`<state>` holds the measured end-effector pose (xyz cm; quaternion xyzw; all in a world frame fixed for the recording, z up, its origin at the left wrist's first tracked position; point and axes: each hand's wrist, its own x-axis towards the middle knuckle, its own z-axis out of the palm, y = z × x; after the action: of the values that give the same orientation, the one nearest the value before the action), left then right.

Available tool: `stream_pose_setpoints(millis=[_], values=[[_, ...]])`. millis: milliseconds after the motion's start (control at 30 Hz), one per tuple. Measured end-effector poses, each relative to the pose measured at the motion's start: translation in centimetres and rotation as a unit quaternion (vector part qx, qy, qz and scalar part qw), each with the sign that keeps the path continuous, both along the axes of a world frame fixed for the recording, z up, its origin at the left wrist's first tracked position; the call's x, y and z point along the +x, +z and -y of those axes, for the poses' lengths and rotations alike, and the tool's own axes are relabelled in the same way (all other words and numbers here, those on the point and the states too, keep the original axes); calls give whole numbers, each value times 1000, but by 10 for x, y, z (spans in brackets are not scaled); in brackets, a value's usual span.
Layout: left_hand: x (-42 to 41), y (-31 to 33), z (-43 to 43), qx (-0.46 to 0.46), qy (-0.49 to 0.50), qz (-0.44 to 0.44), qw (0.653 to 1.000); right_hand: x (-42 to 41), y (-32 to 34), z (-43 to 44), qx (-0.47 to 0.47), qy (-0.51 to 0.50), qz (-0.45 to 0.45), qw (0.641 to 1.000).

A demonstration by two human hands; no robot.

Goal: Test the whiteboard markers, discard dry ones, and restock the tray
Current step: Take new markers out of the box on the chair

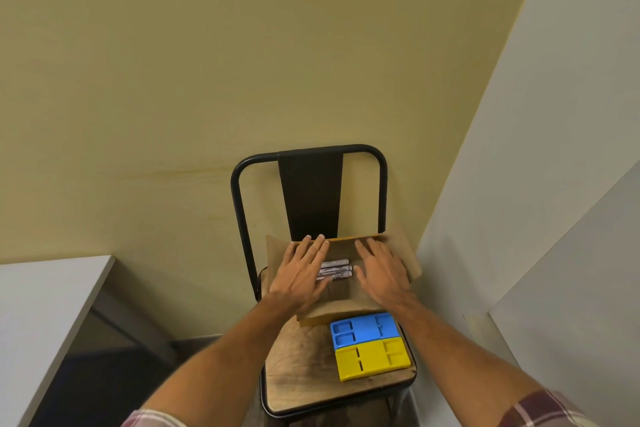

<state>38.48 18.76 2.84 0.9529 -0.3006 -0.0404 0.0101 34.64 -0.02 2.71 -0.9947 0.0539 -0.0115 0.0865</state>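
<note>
Three grey-labelled markers (334,269) lie side by side in the cardboard box (398,253).

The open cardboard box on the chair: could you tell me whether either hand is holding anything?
Neither grips anything. The left hand and right hand lie flat, fingers spread, over the open brown cardboard box.

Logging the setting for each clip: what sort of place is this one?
Probably an office or classroom corner, though that is a guess. A metal-framed chair stands against a plain yellow wall, a grey table sits to the left, and a cardboard box holds markers.
</note>
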Motion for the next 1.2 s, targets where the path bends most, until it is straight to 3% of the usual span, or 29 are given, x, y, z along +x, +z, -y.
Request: stream_pose_setpoints(millis=[533,767,1033,1200], values=[[43,-2,2,20,19,-34,999,28,-16,-4,-19,24,-5,1000],[57,-18,-6,17,25,-39,999,44,-42,-17,20,88,-85,992],[64,-25,-14,22,13,5,1000,58,-70,-24,-13,119,-155,981],[67,-28,-14,14,11,5,1000,61,-78,-30,-15,118,-111,987]])
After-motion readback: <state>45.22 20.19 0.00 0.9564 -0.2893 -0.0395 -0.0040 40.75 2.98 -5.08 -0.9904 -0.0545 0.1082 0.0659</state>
